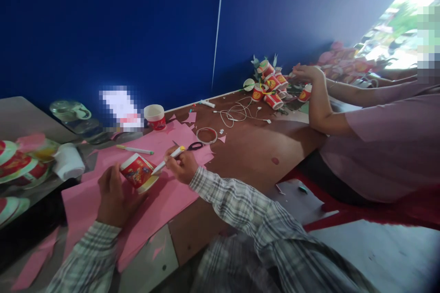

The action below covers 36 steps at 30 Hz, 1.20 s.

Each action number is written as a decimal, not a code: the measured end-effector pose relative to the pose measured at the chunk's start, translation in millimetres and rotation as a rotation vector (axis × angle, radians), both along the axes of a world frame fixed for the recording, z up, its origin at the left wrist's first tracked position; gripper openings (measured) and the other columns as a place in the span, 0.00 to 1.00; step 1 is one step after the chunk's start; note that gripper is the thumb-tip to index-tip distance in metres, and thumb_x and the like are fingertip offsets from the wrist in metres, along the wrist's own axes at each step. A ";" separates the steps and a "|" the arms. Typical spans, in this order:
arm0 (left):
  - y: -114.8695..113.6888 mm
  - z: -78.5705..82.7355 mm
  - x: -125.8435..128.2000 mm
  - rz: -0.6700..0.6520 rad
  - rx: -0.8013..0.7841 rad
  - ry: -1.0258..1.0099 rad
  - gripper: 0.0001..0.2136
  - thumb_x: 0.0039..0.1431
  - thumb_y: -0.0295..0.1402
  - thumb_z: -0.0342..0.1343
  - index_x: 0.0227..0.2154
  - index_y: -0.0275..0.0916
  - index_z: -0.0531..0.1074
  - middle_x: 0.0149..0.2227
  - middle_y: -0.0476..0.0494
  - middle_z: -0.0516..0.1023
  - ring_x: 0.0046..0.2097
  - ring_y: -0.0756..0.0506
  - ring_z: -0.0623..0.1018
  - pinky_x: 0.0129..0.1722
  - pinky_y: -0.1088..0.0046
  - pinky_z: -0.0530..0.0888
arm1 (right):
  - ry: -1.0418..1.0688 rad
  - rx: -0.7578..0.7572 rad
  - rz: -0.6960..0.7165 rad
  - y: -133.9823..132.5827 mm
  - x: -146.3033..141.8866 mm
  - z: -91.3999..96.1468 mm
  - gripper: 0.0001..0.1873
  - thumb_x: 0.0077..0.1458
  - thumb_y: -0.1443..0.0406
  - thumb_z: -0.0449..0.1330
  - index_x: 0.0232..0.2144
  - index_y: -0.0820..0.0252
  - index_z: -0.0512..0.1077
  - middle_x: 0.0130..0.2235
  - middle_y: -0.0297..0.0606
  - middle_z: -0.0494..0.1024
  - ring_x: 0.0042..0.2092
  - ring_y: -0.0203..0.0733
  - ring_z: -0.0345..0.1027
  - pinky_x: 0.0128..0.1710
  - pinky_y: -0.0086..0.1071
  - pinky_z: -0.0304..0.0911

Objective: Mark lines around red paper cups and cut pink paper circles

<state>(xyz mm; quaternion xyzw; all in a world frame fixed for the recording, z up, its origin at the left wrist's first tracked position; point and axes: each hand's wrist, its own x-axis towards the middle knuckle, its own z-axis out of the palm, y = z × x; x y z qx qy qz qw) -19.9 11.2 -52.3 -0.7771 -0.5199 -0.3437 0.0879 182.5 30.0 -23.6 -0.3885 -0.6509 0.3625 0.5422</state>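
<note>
My left hand is wrapped round a red printed paper cup, which lies tilted on its side over a large pink paper sheet. In my right hand I pinch a white pen, and its tip touches the cup near the rim. Both sleeves are grey plaid. Black-handled scissors lie just beyond my right hand.
A second pen, a tape ring, an upright cup, a white cable and pink scraps lie on the brown table. Another person in a mauve shirt handles a cluster of red cups at the far right. Stacked bowls sit at left.
</note>
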 end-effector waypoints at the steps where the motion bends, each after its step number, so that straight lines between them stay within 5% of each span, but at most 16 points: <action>1: 0.2 -0.7 -0.8 0.001 0.002 0.006 0.48 0.37 0.57 0.43 0.58 0.31 0.40 0.55 0.25 0.53 0.57 0.32 0.53 0.51 0.48 0.58 | 0.005 -0.012 -0.003 0.2 -0.2 -0.5 0.11 0.54 0.66 0.49 0.24 0.66 0.66 0.23 0.34 0.66 0.23 0.29 0.58 0.24 0.23 0.55; 36: 0.1 -1.7 0.7 0.007 0.046 0.047 0.48 0.38 0.57 0.42 0.56 0.24 0.42 0.52 0.23 0.55 0.54 0.33 0.54 0.50 0.50 0.57 | -0.125 0.111 0.072 -5.8 0.5 -2.2 0.10 0.56 0.64 0.52 0.34 0.64 0.70 0.33 0.41 0.76 0.30 0.36 0.69 0.32 0.27 0.65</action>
